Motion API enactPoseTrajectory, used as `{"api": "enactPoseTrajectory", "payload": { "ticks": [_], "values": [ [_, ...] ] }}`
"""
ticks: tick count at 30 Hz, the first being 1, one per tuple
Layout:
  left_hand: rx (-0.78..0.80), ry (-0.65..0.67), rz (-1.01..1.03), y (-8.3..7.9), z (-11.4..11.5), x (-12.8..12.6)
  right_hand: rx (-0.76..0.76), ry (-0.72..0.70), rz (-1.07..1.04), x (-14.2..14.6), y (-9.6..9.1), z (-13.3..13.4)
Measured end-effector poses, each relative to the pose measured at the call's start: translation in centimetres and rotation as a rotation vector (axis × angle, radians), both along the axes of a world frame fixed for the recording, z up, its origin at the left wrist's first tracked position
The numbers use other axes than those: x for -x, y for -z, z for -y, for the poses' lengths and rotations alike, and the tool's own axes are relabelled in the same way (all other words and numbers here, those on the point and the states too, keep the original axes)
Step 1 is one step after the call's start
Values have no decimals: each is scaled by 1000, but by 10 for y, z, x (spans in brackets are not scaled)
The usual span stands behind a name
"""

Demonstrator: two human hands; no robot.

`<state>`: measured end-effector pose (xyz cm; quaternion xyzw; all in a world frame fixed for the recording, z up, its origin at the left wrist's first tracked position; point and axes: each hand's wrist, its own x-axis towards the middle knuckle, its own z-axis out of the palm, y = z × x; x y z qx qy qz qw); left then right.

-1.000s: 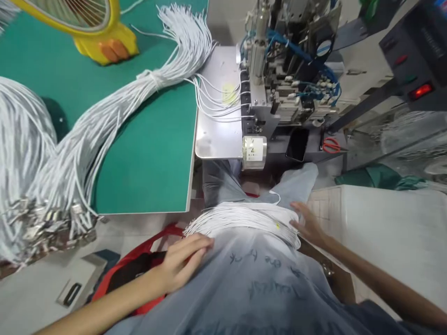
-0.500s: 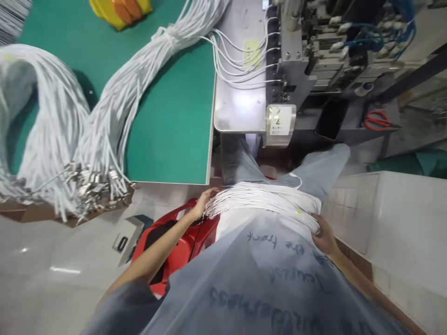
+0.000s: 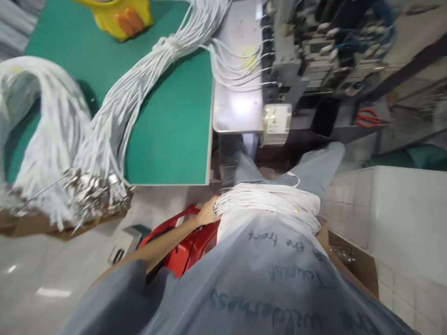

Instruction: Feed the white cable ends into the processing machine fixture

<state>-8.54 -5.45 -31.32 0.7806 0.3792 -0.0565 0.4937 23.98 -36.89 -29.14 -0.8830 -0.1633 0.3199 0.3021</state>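
Saw the left grip [image 3: 208, 211] touching the left end of the white cable bundle [image 3: 263, 200], bent around it and partly hidden; could not tell how tightly clasped. Found the right grip [image 3: 323, 231] against the opposite end, blurred, mostly covered; could not tell there whether spread or clasped. Traced the bundle between both grips, lying sideways over the lap on white cloth [image 3: 232, 222], with a yellow mark [image 3: 298, 211] just inside the right grip. Judged it fairly light, soft and bendy overall, springy strand by strand, probably slick enough to slide apart. Seemed best taken at both ends, cupped from beneath, with thumbs over the top. Noted smooth, round strands, sagging in a flattened arc, ragged beside the left grip, rounder beside the right. Spotted ahead of the left grip a flat green bench [image 3: 174, 139] and a tied cable hank [image 3: 136, 83]; off to its left, shiny, angular metal ends [image 3: 94, 188].
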Motion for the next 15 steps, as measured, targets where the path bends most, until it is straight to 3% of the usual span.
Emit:
{"api": "enactPoseTrajectory", "payload": {
  "ticks": [4, 8, 15],
  "values": [
    [-127, -5, -31, 18, 1, -3, -198, 106, -44, 1, -7, -8],
    [-213, 9, -30, 38, -11, -7, -321, 140, -131, -9, -12, -11],
    [-221, 84, -67, 42, -18, -6, -361, 183, -243, -13, -9, -7]
  ]
}}
